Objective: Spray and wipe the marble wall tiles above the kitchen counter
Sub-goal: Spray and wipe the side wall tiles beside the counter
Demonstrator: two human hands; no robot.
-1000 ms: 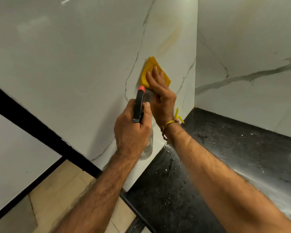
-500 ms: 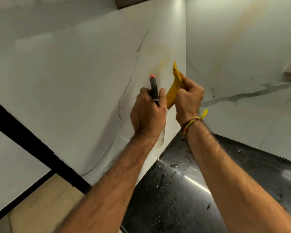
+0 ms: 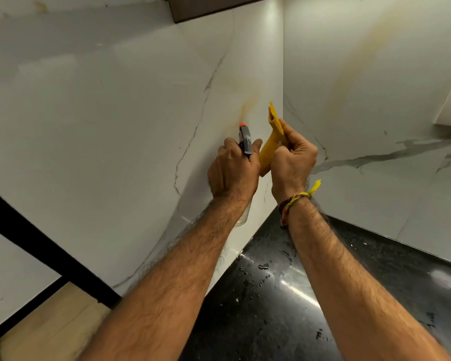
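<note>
1. My left hand grips spray bottle, frame centre, nozzle toward marble wall tiles.
2. My right hand pinches folded yellow cloth, off the tiles.
3. Wet black desk lower right.

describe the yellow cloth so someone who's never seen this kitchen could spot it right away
Find the corner where the two marble walls meet above the black counter. Two hands are raised there; the right hand grips the cloth, beside the spray bottle in the left hand. It is the only bright yellow, ribbed, folded thing, standing upright.
</note>
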